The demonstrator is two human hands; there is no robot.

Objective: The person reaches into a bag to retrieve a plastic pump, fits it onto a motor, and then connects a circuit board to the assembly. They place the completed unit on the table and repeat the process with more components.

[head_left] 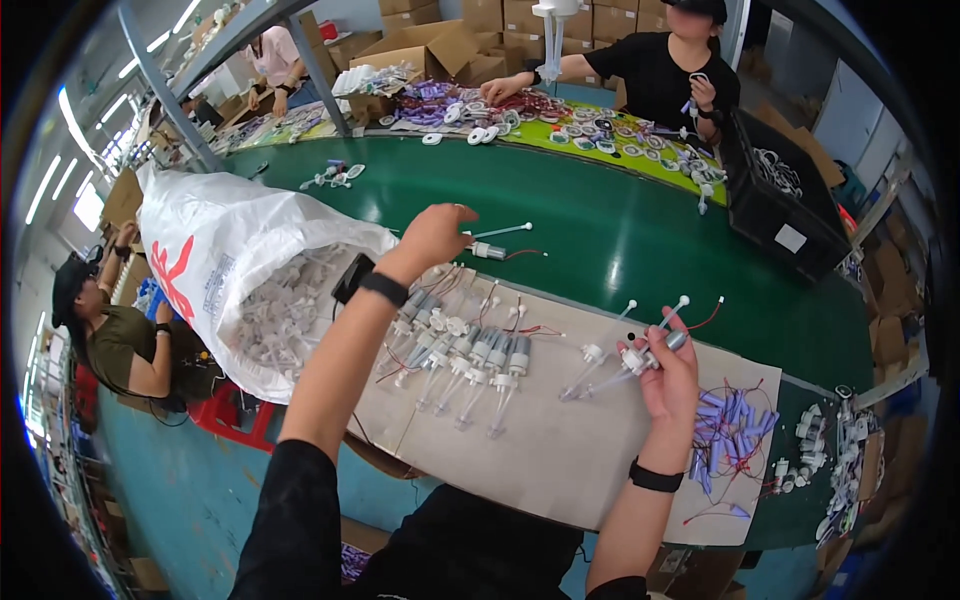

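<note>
My right hand (672, 382) is closed round a small motor pump (637, 357) with a silver body, a white head, clear plastic parts and a white tube sticking up. A red wire trails beyond it. Beside that hand, a similar white pump piece (593, 353) rests on the cardboard sheet (560, 450). My left hand (435, 240) reaches out over the far edge of the cardboard, fingers stretched out and apart. Close by its fingertips lies another motor pump (488, 251) with a white tube and red wire. Several finished-looking pumps (475, 350) lie in rows between my hands.
A big white sack (225, 225) spills clear plastic parts at left. Purple wired cylinders (728, 430) lie at right on cardboard. The green belt (610, 240) runs beyond. Across it, a person (660, 75) handles parts near a black crate (785, 195). Another person (130, 340) sits at left.
</note>
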